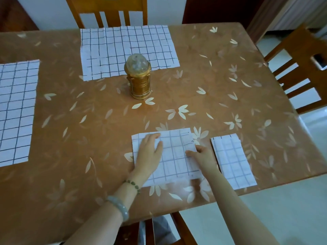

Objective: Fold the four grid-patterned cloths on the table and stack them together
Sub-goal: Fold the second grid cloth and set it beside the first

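Left fingers (153, 138) lay straight and flat, left hand (149, 152) pressing palm-down on the left part of the near cloth (174, 156). Right fingers (190, 152) sat at that cloth's right edge, with one digit lying on top of the fabric. The right hand (203, 157) covered the edge, so I could not tell whether it pinched the cloth or only pressed on it.

The near cloth lay in front of the gold lantern (138, 78), on the person's side and slightly to its right, looking already folded. The folded cloth (231, 160), a narrower and smaller rectangle, lay further right of the lantern, beside the near cloth but not touching it, close to the tabletop (212, 85) edge. The far cloth (123, 50) lay spread flat behind the lantern, its near edge hidden behind the lantern's top. The left cloth (16, 112) lay spread flat well to the lantern's left, cut off by the frame edge.

The lantern stood upright with a clear dome top. A bead bracelet (132, 184) and a pale bangle (120, 206) were on the left wrist. One wooden chair (106, 7) stood behind the lantern at the far side, another chair (300, 68) off to its right.
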Tool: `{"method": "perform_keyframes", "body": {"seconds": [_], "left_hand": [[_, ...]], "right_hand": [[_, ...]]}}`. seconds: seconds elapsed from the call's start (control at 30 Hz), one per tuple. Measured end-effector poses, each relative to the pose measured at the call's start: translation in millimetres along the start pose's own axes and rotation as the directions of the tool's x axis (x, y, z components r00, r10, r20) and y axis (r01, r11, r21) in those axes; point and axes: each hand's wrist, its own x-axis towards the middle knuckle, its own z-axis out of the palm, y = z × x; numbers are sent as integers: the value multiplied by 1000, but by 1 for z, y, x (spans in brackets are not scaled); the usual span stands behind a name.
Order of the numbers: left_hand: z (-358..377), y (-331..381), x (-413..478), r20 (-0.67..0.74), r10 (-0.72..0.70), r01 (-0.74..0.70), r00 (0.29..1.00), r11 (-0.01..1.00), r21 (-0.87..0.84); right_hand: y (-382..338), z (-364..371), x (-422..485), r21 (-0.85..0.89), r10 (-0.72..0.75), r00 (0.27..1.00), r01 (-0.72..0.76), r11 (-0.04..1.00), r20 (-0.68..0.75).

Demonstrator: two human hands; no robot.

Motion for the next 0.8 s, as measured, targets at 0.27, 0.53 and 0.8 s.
{"method": "perform_keyframes", "body": {"seconds": [0.27, 0.53, 0.8], "left_hand": [[-34, -74, -1, 233, 114, -250, 966, 651, 717], [-31, -93, 3, 285, 98, -290, 953, 557, 778], [-34, -96, 3, 320, 92, -320, 943, 515, 795]], "right_hand": [[3, 7, 4, -179, -47, 990, 23, 984, -133], [10, 6, 6, -216, -71, 991, 45, 975, -114], [0, 32, 10, -858, -686, 725, 317, 406, -57]]}}
